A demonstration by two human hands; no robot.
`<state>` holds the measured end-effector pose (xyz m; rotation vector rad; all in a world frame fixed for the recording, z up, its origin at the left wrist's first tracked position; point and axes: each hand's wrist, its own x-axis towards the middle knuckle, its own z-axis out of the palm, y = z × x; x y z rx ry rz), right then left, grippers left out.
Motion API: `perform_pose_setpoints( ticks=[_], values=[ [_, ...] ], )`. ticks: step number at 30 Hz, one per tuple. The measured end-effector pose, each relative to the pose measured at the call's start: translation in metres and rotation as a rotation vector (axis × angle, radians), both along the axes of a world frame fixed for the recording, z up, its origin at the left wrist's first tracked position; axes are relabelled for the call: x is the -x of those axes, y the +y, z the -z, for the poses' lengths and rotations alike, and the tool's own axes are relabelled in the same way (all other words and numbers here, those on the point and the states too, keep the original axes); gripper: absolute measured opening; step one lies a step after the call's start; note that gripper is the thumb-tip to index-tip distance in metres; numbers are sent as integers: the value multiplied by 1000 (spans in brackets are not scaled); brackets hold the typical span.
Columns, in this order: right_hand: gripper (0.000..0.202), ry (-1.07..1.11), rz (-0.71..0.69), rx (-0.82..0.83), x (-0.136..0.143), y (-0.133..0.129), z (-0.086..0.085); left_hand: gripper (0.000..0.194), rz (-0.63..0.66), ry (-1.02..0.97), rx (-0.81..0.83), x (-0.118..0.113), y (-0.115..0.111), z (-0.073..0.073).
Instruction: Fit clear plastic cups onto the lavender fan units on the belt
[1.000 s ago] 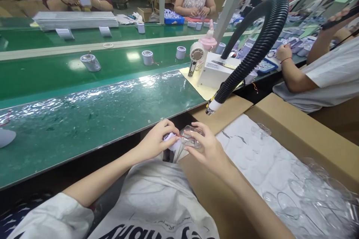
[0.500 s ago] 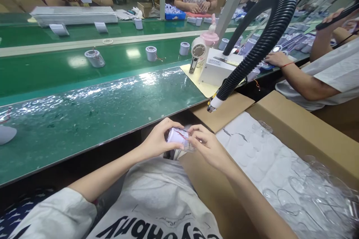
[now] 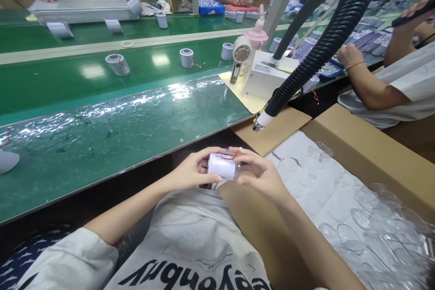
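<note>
Between my two hands, just off the bench's near edge, lies a pale lilac cylindrical housing [image 3: 221,166] on its side, with thin red wires along its top. My left hand [image 3: 193,170] wraps its left end, thumb below and fingers above. At its right end a clear plastic cover [image 3: 237,170] shows, and my right hand [image 3: 258,173] is closed around it, fingertips on top by the wires. How far the cover reaches over the housing is hard to make out.
A cardboard box [image 3: 370,154] of clear plastic covers [image 3: 370,231] stands at my right. Above it hangs a black flexible hose [image 3: 306,61] with a nozzle. Similar cylinders [image 3: 186,58] stand on the green conveyor [image 3: 149,70]. A handheld fan [image 3: 242,54] sits by a white device [image 3: 267,74]. Co-workers sit around.
The housing has turned in my hands, and its smooth side now faces me with the wires on top. Across the belt, a person's hand has moved a cylinder down to the white stack.
</note>
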<state>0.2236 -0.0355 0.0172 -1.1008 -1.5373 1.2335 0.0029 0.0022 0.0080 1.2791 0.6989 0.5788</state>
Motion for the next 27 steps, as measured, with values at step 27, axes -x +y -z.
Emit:
perform_pose_setpoints(
  ticks=[27],
  values=[
    [47,121,-72,336,1,-20,-3,74,104,-18,-252,11,-6,-8]
  ],
)
